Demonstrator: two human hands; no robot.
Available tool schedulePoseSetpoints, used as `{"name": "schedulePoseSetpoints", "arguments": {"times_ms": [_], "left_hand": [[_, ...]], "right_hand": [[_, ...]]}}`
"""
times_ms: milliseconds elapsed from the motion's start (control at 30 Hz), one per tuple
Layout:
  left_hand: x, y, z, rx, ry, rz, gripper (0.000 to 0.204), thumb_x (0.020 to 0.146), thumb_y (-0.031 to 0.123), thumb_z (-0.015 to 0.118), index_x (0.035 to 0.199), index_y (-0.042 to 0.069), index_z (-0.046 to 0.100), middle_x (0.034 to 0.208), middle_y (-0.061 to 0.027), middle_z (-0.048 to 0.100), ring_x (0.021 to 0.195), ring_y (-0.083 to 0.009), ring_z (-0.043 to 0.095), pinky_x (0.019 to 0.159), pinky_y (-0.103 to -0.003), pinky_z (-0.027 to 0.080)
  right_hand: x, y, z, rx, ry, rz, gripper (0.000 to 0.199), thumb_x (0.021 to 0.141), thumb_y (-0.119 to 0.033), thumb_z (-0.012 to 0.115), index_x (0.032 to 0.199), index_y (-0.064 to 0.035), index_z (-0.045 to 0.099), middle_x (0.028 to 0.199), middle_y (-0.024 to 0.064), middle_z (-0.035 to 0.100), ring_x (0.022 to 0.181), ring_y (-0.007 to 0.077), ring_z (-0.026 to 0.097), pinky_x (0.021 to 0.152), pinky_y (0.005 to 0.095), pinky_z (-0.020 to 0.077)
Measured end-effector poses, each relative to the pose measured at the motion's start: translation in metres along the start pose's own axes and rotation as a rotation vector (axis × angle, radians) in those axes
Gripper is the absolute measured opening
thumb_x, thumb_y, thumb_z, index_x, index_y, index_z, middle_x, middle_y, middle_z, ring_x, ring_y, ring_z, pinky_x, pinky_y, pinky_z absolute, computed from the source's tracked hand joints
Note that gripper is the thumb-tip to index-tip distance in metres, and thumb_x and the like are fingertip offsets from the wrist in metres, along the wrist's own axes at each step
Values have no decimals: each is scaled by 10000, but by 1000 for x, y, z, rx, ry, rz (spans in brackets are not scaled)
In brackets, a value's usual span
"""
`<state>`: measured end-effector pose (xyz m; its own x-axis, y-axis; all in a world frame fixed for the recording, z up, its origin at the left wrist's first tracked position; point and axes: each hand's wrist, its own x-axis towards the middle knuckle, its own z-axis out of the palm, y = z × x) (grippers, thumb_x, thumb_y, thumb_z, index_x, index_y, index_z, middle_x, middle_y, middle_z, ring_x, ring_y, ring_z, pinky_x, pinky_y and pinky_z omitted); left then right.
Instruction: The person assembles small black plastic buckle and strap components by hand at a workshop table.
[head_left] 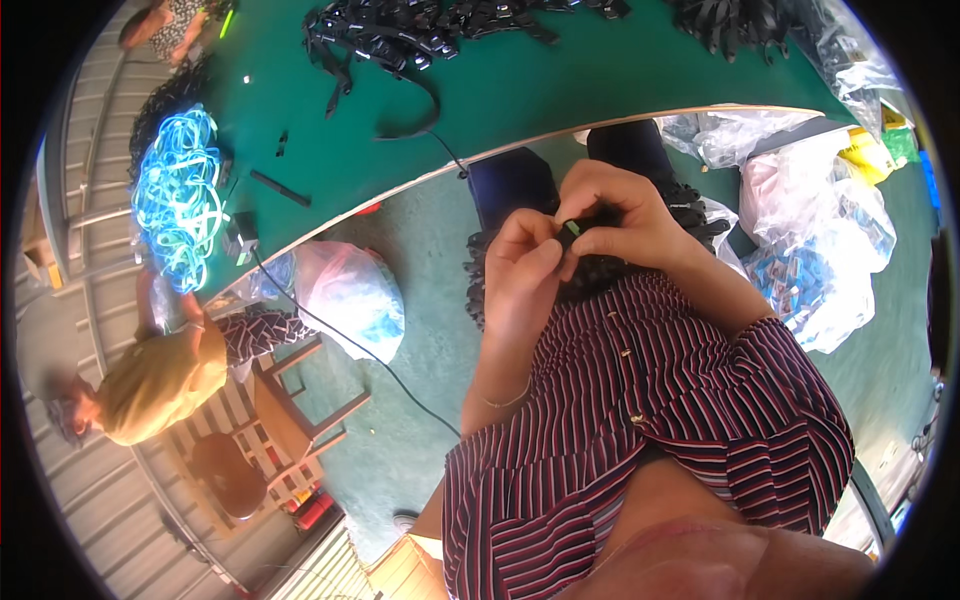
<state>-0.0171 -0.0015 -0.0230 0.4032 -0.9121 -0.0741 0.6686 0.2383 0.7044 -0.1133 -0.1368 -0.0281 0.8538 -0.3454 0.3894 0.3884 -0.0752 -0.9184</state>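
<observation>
My left hand (522,272) and my right hand (612,218) meet above my lap, both pinching a small black part with a green spot (570,231). A heap of black parts (600,270) lies in my lap under the hands, mostly hidden by them. My striped sleeves fill the lower middle of the view.
A green table (520,90) runs across the top with a pile of black straps (420,30), a loose black bar (280,187) and a bundle of glowing blue wire (180,195). Plastic bags (820,230) lie right, another bag (350,295) left. A person in yellow (160,375) sits at left.
</observation>
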Motion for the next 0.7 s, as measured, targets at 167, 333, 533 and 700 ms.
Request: {"name": "schedulePoseSetpoints", "arguments": {"times_ms": [167, 333, 533, 700], "left_hand": [[-1, 1, 2, 3, -2, 2, 98, 827, 28, 558, 835, 40, 461, 889, -64, 535, 681, -95, 471, 623, -219, 400], [4, -4, -6, -38, -31, 47, 119, 813, -20, 569, 863, 43, 481, 935, -39, 533, 712, -84, 484, 641, -208, 412], [-7, -3, -15, 586, 76, 276, 251, 738, -65, 655, 928, 37, 527, 924, -20, 543, 810, -74, 536, 706, -202, 461], [-7, -2, -15, 660, 64, 222, 222, 717, -28, 694, 879, 10, 547, 806, -21, 576, 731, -75, 553, 660, -211, 474]], "right_hand": [[3, -7, 2, -313, -11, -194, 272, 665, -66, 729, 902, -28, 602, 841, 77, 533, 781, 187, 536, 672, 278, 432], [4, -17, -3, -592, -23, -203, 266, 657, 23, 681, 908, -45, 621, 967, 85, 523, 862, 219, 530, 666, 297, 454], [0, -21, -5, -179, -105, 399, 191, 856, -173, 549, 737, -26, 579, 606, 1, 491, 590, 50, 431, 531, 205, 346], [-1, -21, -2, -186, -170, 438, 237, 835, -160, 571, 667, 4, 535, 544, -4, 432, 536, 42, 371, 473, 235, 298]]}}
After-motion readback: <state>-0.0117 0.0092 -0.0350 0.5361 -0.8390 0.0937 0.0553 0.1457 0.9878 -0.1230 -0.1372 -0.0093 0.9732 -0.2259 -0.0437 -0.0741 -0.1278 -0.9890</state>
